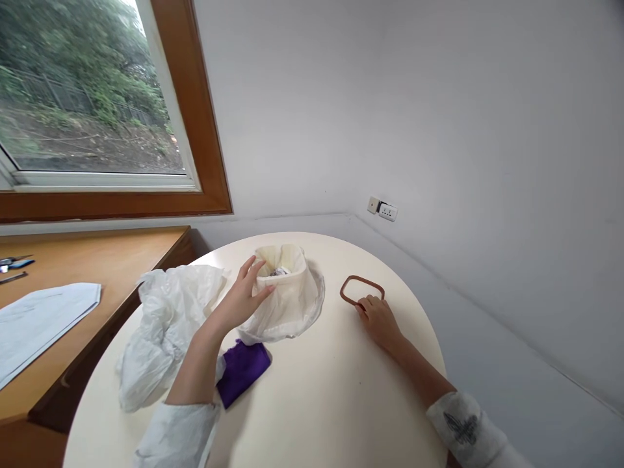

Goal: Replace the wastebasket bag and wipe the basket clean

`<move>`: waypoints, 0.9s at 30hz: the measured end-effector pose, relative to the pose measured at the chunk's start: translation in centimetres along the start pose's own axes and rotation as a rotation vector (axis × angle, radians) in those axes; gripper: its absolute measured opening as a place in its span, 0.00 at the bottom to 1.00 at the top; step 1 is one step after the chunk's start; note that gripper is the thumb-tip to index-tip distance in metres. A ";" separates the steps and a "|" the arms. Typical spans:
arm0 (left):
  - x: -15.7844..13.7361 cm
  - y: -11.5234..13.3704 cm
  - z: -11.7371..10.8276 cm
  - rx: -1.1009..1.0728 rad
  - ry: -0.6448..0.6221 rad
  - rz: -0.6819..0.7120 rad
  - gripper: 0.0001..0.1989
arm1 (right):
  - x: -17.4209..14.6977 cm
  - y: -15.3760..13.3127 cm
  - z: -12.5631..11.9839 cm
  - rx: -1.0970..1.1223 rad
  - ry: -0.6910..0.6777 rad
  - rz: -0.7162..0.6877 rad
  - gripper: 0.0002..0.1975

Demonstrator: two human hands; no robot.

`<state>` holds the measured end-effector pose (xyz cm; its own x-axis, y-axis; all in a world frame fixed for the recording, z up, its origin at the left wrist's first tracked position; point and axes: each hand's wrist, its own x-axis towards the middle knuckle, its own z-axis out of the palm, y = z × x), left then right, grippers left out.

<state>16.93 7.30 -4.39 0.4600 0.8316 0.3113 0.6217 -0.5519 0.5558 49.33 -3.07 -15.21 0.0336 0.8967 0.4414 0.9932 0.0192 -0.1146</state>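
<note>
My left hand (245, 296) is at the near left side of a cream cloth item (287, 312), which stands open at the top like a pouch or an upturned hat. The fingers and thumb are spread by its rim; whether they touch it I cannot tell. Some crumpled pale stuff (279, 272) shows inside. On the right, my right hand (379, 318) has its fingers closed on the near edge of a brown rounded rectangular ring (363, 279), at the table's right side. A folded purple cloth (246, 370) lies below the cream item, beside my left forearm.
A crumpled translucent plastic bag (166, 325) lies on the round cream table (331, 416), left of my left arm. At far left is a wooden desk (131, 247) with papers (43, 318) and small tools (14, 263). A window and white walls stand behind, with a socket (388, 211).
</note>
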 end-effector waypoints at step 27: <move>-1.4 0.2 -1.9 -0.112 -0.173 -0.050 0.33 | -1.0 0.0 1.5 0.097 0.045 -0.007 0.11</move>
<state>15.15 6.13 -3.28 0.5380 0.8296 0.1493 0.5768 -0.4915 0.6525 49.11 -3.27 -16.99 0.0339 0.8757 0.4817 0.9781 0.0700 -0.1961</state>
